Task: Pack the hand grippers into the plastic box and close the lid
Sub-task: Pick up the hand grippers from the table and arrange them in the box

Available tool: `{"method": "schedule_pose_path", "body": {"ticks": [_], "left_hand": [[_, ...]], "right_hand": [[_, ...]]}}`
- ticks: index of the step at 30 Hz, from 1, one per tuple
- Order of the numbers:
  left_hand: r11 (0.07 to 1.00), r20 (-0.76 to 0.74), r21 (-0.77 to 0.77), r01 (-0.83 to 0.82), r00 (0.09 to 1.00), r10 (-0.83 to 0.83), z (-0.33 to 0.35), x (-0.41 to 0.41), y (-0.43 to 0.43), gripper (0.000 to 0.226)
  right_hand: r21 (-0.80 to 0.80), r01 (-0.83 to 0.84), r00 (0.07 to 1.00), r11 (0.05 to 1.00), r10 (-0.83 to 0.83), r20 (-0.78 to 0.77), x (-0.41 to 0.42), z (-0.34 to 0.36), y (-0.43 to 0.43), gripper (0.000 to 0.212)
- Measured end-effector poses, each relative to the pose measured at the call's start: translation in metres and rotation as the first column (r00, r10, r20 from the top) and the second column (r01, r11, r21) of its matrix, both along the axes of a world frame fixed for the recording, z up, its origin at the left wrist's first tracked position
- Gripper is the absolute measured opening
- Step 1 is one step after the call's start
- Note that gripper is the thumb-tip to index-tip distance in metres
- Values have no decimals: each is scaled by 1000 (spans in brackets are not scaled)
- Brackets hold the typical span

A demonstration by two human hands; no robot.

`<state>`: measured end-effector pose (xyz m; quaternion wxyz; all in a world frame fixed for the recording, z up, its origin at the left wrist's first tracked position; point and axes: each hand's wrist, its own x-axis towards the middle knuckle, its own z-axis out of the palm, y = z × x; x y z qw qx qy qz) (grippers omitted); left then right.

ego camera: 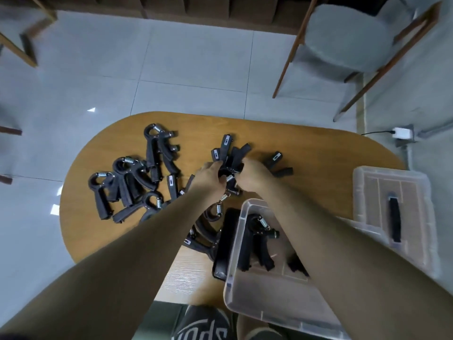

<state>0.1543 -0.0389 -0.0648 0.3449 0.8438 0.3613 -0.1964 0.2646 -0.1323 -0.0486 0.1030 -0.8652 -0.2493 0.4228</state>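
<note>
left hand (208, 176) and right hand (253, 175) both clasp a bundle of hand grippers (229, 153), likely to load the plastic box (232, 253) in bulk.

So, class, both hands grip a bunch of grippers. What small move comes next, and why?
Probably carry the bunch over into the box: the left hand and right hand both grip it, the box is open with room inside, and the lid lies aside.

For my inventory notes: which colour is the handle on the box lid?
The lid handle is black; head view.
</note>
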Motion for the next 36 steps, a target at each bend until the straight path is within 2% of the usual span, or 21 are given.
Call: {"method": "schedule_pose_path", "body": {"ticks": [2, 5, 7, 10, 13, 16, 19, 21, 23, 24, 26, 29, 30, 32, 34, 36], "left_hand": [[999, 9, -21, -34, 999, 34, -12, 6, 8, 59], [991, 35, -88, -103, 994, 107, -24, 16, 17, 68], [976, 33, -172, -132, 990, 140, -27, 25, 19, 69], [943, 88, -276, -184, 972, 216, -24, 36, 15, 48], [913, 154, -272, -303, 923, 352, -17, 42, 14, 40], [900, 243, -272, -339, 881, 406, -9, 38, 12, 31], [892, 355, -297, -342, 827, 435, 9, 31, 6, 21], [907, 421, -282, -312, 810, 409, 29, 21, 0, 18], [947, 534, -234, -219, 785, 313, 51, 7, -7, 26], [966, 600, -203, -157, 760, 250, 60, -2, -12, 35], [986, 682, -158, -50, 717, 145, 77, -18, -25, 49], [992, 705, -124, 37, 707, 62, 103, -42, -52, 56], [990, 704, -134, 52, 708, 58, 110, -51, -64, 55], [972, 682, -229, 53, 722, 121, 122, -71, -89, 49], [939, 576, -345, 9, 791, 204, 131, -87, -118, 35], [947, 449, -321, -12, 878, 164, 133, -97, -146, 31]], "right_hand": [[-27, 42, 999, 999, -42, -3, 5, -13, 10, 18], [16, 242, 970, 970, -242, -27, 11, -24, 18, 9], [47, 363, 930, 931, -359, -72, 14, -31, 23, 11], [76, 541, 831, 837, -519, -198, 15, -43, 26, 21], [101, 623, 770, 776, -586, -250, 14, -42, 24, 25], [193, 687, 722, 700, -630, -285, 12, -28, 18, 31], [308, 762, 647, 569, -664, -375, 8, -6, 2, 38], [345, 838, 545, 422, -681, -490, 7, 18, -14, 52], [325, 899, 438, 293, -630, -642, 7, 50, -36, 67], [314, 908, 419, 277, -581, -698, 6, 65, -49, 72], [305, 893, 440, 332, -500, -746, -1, 97, -79, 68], [307, 813, 551, 495, -483, -680, -18, 128, -126, 33], [306, 786, 585, 537, -486, -649, -25, 135, -141, 28], [289, 738, 639, 610, -493, -591, -42, 142, -169, 40], [276, 695, 688, 664, -503, -523, -58, 146, -193, 65], [267, 648, 736, 713, -495, -462, -70, 145, -214, 93]]}}
